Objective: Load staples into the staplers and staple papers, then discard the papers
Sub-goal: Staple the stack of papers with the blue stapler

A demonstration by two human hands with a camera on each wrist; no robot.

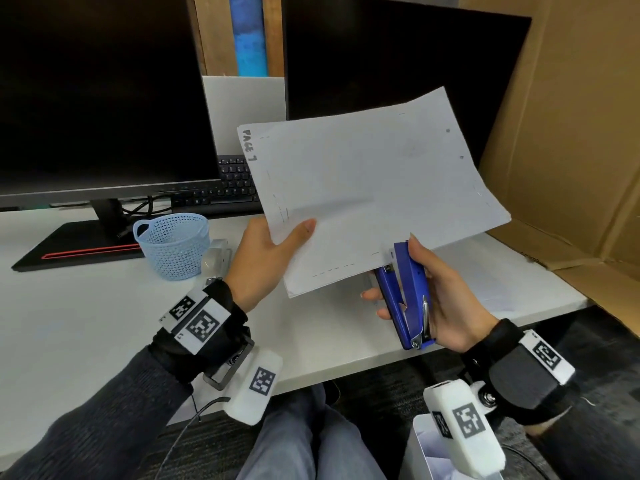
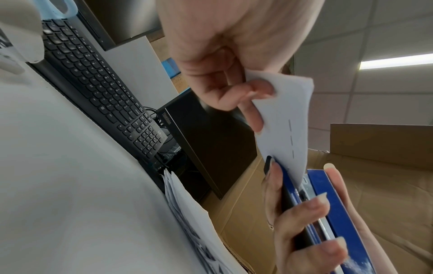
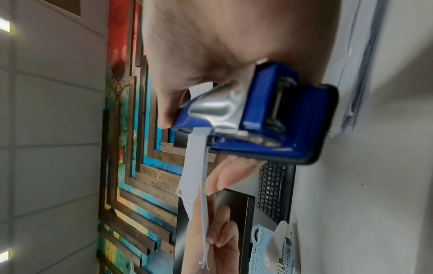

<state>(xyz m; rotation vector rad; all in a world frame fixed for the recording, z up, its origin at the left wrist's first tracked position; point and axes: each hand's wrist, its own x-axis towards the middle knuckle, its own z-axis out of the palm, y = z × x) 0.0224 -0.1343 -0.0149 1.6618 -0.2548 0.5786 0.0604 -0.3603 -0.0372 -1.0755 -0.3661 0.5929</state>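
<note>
We see light blue basket [image 1: 172, 244] on table [image 1: 86, 323], left side; our left hand [image 1: 263, 261] pinches stack of papers [image 1: 374, 188] at near left edge, thumb on top, fingers curled under; papers up in air over table; near edge of papers sits in mouth of blue stapler [image 1: 407, 292]; our right hand [image 1: 446, 299] wraps tight round stapler; cardboard box [image 1: 571, 133] at far right.
</note>
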